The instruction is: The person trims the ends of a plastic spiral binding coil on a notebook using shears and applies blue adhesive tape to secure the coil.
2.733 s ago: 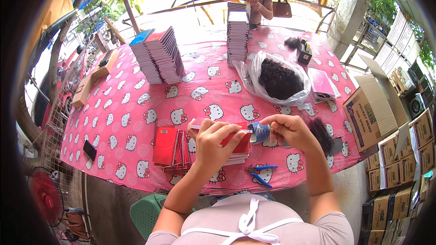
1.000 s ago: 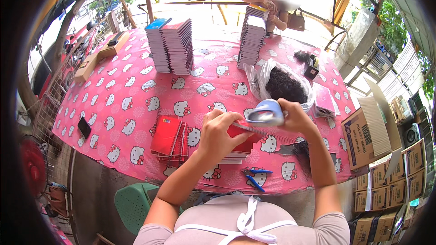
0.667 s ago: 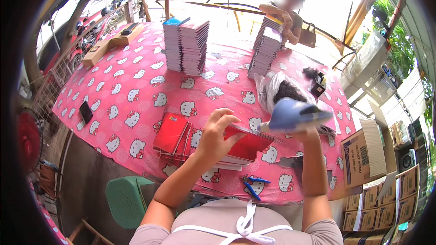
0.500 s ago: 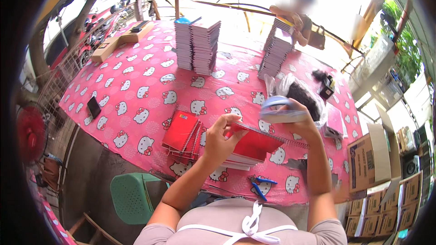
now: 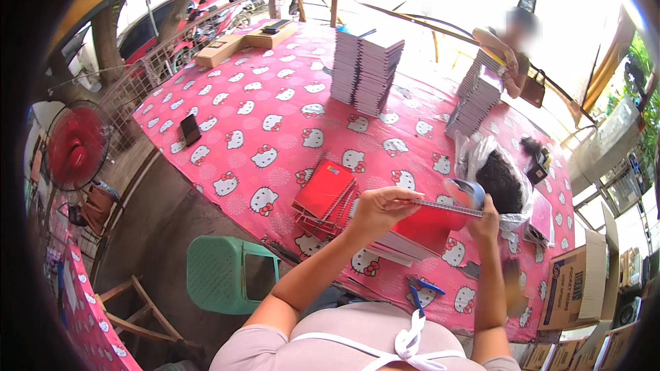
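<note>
My left hand [image 5: 385, 209] pinches the left end of a dark wire coil along the edge of a red spiral notebook [image 5: 425, 228]. At the coil's right end is my right hand [image 5: 485, 223], its fingers closed. A rounded blue-and-white thing [image 5: 470, 192], smeared by motion, shows just beyond those fingers; its kind is unclear. White-paged books [image 5: 393, 247] lie beneath the red cover. To the left of my hands sits a small pile of red spiral notebooks [image 5: 328, 189]. Blue-handled pliers [image 5: 425, 288] rest on the table close to me.
Tall notebook stacks [image 5: 368, 72] stand at the far side, with another stack [image 5: 474, 99] before a person [image 5: 512, 55]. A plastic bag with black contents [image 5: 500, 178] lies right. A phone [image 5: 190, 130], green stool [image 5: 227, 275], red fan [image 5: 77, 148] and cardboard box [image 5: 574, 285] surround the pink-covered table.
The view has shifted, moving the scene right and turning slightly. My right hand has lowered to the coil's right end, and the blue-and-white thing now shows beyond it.
</note>
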Available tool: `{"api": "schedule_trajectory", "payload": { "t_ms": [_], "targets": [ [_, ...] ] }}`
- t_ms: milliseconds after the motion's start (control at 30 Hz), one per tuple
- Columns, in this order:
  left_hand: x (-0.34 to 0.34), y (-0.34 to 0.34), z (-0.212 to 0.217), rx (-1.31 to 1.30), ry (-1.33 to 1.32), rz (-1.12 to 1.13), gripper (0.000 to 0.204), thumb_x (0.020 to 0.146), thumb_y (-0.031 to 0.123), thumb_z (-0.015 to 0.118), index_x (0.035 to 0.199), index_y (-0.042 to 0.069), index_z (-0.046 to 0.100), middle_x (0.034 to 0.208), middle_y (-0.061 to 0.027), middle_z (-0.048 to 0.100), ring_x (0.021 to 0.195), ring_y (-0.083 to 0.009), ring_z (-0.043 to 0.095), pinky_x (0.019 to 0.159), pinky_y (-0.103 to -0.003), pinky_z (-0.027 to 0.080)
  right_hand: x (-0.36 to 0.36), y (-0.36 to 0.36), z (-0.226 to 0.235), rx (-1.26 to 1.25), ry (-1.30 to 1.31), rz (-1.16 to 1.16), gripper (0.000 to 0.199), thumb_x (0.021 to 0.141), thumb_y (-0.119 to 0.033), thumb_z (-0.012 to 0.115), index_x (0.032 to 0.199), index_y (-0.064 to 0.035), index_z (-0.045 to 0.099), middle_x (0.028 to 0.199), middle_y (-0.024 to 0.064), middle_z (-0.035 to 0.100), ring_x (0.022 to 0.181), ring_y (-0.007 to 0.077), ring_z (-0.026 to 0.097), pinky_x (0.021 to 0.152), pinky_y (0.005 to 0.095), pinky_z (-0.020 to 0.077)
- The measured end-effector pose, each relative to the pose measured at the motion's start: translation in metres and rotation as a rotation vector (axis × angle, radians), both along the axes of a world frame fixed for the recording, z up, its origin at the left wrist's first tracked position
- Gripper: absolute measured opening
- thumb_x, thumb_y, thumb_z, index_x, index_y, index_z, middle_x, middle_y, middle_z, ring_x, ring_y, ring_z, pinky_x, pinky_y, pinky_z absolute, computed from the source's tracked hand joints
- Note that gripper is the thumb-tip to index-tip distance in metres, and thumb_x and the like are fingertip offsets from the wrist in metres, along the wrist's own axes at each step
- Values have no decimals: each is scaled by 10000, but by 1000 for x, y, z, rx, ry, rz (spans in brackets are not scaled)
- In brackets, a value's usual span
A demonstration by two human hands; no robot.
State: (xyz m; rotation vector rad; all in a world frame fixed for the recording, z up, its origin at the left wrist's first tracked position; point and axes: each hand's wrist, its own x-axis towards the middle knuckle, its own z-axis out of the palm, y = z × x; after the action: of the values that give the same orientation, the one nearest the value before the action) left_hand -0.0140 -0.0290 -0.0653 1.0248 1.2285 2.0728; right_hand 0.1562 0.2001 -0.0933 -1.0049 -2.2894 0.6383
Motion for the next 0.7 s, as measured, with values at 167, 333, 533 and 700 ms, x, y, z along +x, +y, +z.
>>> {"api": "schedule_trajectory", "payload": {
  "t_ms": [167,333,533,700],
  "targets": [
    [14,20,9,194,369,226,210,712,39,793,891,20,685,893,-98,699,801,-156,672,711,-300,536,41,2,-104,185,-183,-198,442,758,-235,709,1127,-56,542,1006,206,617,980,374,603,810,448,471],
    [51,17,25,380,884,396,154,783,-19,631,933,-21,596,985,-135,616,929,-314,617,819,-394,515,24,-48,-54,159,57,41,475,799,-259,693,1190,-51,523,1031,205,610,991,355,602,841,418,465],
    [57,18,-47,77,829,277,100,750,42,648,759,24,550,810,-115,571,825,-295,578,738,-403,462,22,-128,-4,-40,103,494,515,848,-287,673,1267,-44,499,1062,203,600,1004,332,600,877,382,459],
    [64,0,-2,-69,461,125,172,820,-28,603,988,-20,568,1173,-143,577,889,-270,631,787,-353,520,47,-149,18,-176,133,633,549,889,-311,657,1331,-38,479,1088,202,592,1015,314,599,908,351,454]
  ]
}}
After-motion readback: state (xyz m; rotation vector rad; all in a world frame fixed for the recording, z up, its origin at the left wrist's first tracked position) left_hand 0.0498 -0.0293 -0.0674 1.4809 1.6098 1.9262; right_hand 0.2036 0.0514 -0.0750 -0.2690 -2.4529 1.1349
